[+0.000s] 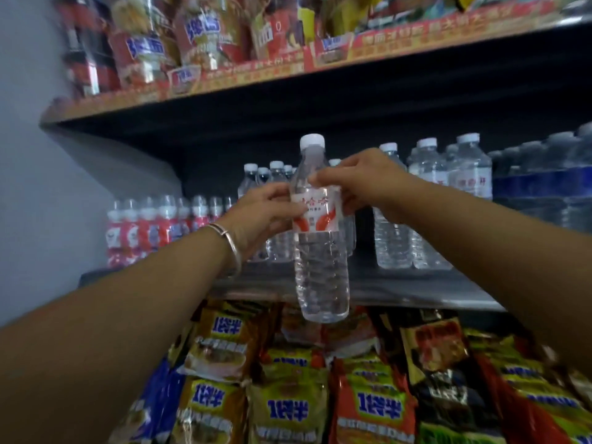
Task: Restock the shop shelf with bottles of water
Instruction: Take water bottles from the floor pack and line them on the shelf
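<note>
Clear plastic water bottle (321, 251), upright, with a white cap and a red-and-white label, held in the air in front of the middle shelf (416, 291), its base below the level of the shelf's front edge. Left hand (262, 216) grips the bottle at the label from the left, fingers curled onto the label's face; a silver bangle (232, 248) circles that wrist. Right hand (362, 184) pinches the bottle from the right at the upper edge of the label, thumb and fingertips closed on it. Behind the bottle, on the shelf, stands a cluster of clear water bottles (275, 187); a second group of taller water bottles (448, 193) stands to the right, partly hidden by the right forearm. Red-labelled bottles (153, 225) fill the left end of the same shelf, and blue shrink-wrapped packs (544, 187) the right end. Upper shelf (224, 81) carries red snack packets (192, 36), blurred. Below the middle shelf lie yellow, red and blue noodle packets (288, 408).
</note>
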Demonstrator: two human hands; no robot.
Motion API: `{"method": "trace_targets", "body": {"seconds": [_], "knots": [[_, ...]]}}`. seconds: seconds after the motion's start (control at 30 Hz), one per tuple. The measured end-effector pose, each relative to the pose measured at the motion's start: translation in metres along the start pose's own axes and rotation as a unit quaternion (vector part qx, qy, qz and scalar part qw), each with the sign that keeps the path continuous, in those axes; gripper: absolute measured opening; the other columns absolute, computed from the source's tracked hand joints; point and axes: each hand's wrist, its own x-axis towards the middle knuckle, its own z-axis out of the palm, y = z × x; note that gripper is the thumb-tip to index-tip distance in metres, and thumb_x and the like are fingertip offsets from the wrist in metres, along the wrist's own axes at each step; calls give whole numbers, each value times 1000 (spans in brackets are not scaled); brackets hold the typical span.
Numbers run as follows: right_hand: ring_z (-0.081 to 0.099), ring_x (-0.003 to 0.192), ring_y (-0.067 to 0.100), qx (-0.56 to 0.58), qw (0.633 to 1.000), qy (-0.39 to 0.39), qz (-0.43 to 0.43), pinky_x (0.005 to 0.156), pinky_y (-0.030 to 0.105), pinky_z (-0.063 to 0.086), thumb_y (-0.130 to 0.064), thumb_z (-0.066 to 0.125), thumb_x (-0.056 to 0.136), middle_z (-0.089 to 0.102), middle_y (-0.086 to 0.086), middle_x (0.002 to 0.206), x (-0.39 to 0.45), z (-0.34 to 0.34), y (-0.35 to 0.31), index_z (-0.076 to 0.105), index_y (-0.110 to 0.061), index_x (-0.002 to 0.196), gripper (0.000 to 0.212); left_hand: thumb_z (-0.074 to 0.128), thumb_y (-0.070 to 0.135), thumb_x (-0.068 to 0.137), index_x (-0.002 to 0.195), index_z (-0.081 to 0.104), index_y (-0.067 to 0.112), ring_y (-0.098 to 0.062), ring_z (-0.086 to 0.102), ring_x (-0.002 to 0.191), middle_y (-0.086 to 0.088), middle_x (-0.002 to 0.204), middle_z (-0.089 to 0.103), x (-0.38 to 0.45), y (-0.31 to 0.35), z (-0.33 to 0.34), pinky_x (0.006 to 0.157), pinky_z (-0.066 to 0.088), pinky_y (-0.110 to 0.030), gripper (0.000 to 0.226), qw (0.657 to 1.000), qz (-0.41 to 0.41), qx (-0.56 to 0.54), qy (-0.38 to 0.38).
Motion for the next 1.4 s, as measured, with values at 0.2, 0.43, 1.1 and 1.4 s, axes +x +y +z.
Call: {"method": "trace_targets", "body": {"seconds": [0.2, 0.43, 1.1, 1.4], "knots": [[71, 78, 29, -24, 999, 46, 6, 71, 39, 58, -31, 73, 79, 72, 19, 90, 74, 13, 0, 66, 8, 101, 46, 76, 15, 70, 113, 57, 14, -13, 66, 97, -2, 109, 67, 55, -21, -36, 80, 54, -24, 47, 996, 14, 90, 22], [68, 61, 14, -33, 997, 64, 36, 53, 25, 50, -31, 72, 80, 72, 7, 77, 125, 32, 31, 68, 1, 97, 36, 75, 5, 74, 106, 51, 11, -10, 60, 82, 6, 88, 60, 98, -62, -45, 75, 50, -20, 41, 985, 4, 167, 41], [71, 73, 30, -108, 976, 37, 187, 63, 39, 60, -19, 80, 71, 64, 17, 96, 137, 62, 92, 55, -1, 101, 43, 78, 22, 73, 107, 50, 7, -25, 56, 93, -10, 100, 57, 142, -121, -36, 82, 49, -38, 47, 909, 51, 390, 139], [67, 70, 24, -120, 976, 68, 171, 47, 27, 57, -25, 78, 75, 63, 9, 86, 138, 65, 104, 60, -4, 98, 35, 74, 18, 77, 112, 50, 8, -22, 52, 100, -9, 113, 53, 144, -130, -33, 82, 43, -29, 44, 886, 63, 435, 145]]}}
